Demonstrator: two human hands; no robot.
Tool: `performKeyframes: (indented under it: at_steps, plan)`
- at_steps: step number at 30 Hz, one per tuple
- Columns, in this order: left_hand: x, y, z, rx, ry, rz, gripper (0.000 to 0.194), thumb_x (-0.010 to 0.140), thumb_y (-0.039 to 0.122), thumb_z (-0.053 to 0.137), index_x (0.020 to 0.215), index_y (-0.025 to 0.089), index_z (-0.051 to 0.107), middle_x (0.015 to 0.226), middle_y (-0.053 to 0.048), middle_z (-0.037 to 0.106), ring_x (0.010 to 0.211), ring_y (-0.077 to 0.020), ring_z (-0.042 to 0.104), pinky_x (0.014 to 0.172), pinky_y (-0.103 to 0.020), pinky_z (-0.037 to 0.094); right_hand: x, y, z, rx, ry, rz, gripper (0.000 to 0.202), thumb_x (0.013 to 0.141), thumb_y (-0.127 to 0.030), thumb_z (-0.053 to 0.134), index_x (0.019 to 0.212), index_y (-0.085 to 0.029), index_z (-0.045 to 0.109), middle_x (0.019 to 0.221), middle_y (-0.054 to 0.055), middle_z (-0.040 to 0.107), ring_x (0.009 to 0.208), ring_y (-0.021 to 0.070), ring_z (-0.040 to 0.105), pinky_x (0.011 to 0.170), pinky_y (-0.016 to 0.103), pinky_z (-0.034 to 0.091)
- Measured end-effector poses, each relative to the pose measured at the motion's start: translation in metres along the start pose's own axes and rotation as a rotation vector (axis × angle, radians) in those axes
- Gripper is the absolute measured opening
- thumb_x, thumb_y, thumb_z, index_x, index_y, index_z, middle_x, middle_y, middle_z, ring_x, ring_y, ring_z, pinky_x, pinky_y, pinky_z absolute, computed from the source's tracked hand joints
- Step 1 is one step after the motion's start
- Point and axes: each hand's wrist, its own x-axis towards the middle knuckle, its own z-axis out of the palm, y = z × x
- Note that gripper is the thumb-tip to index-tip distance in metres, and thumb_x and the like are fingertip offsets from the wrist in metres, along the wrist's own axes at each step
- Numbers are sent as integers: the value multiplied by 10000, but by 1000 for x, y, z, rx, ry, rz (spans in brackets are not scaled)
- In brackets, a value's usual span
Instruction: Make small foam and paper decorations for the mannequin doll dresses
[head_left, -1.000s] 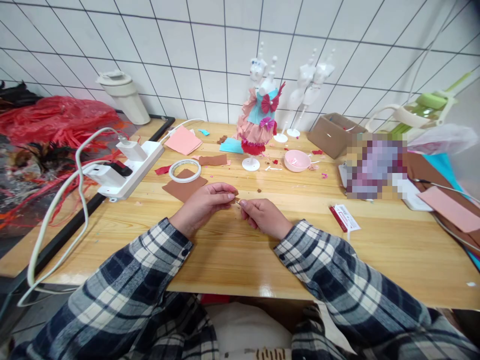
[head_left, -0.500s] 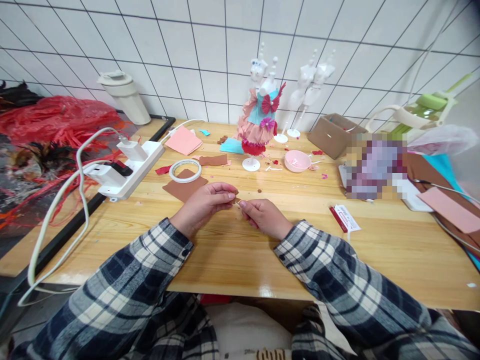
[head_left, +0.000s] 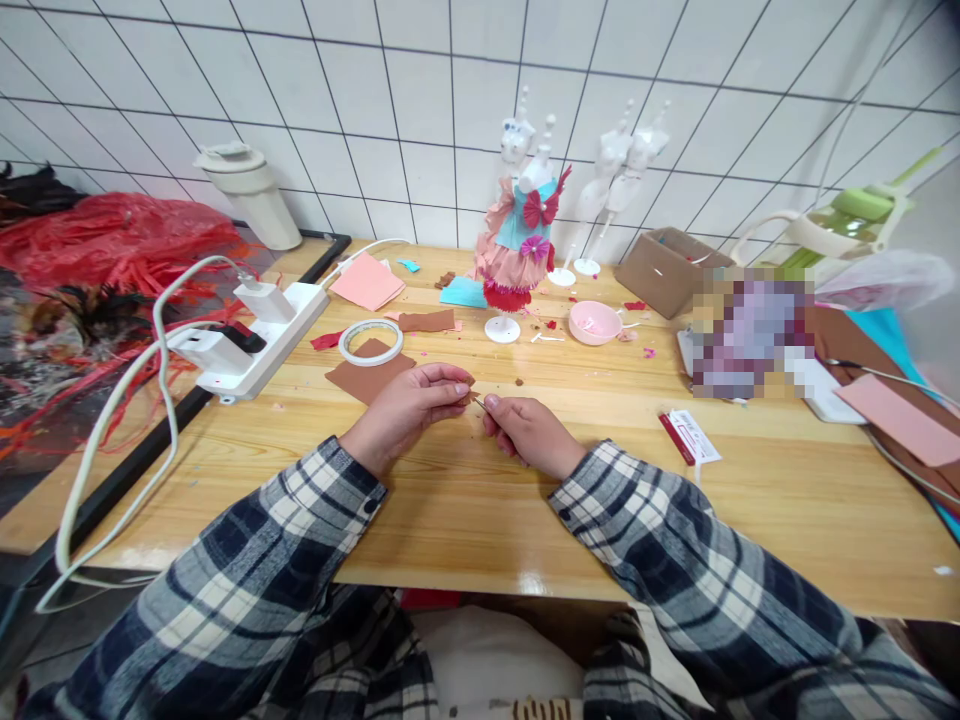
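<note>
Over the middle of the table, my left hand point(head_left: 416, 400) is closed, thumb against fingers, on a small piece of brown crepe paper point(head_left: 472, 383). Most of that piece is hidden by the fingers. Just to its right, my right hand point(head_left: 529, 430) is curled around a thin pointed metal tool point(head_left: 479, 402). Only the tool's tip shows, touching or nearly touching the brown piece; its handle is covered. Behind my left hand lies a brown paper sheet point(head_left: 367, 373) with a roll of white tape point(head_left: 371, 342) on it.
Dressed mini mannequins point(head_left: 525, 220) stand at the back, near bare white ones point(head_left: 611, 165). A pink bowl point(head_left: 595, 325), a cardboard box point(head_left: 667, 272) and a red-and-white packet point(head_left: 688, 437) are on the right. A power strip point(head_left: 262, 340) with cables is on the left. Paper scraps are scattered about.
The tip of the tool has shifted slightly against the brown paper, and the fingers of my right hand have moved a little. My left hand and the things on the table have stayed put.
</note>
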Motion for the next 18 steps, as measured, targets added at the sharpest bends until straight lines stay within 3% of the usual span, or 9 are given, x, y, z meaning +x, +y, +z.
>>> performKeyframes:
  at_steps: [18]
  plan:
    - [-1,-1,0,11,-36,-1,235,619,176,800,813,130,677,756,-11,660,708,-101,622,721,-230,483,-2,-6,1,4,-32,9,493,895,-583,381,637,-178,493,454,-61,424,400,70,387,454,208,325]
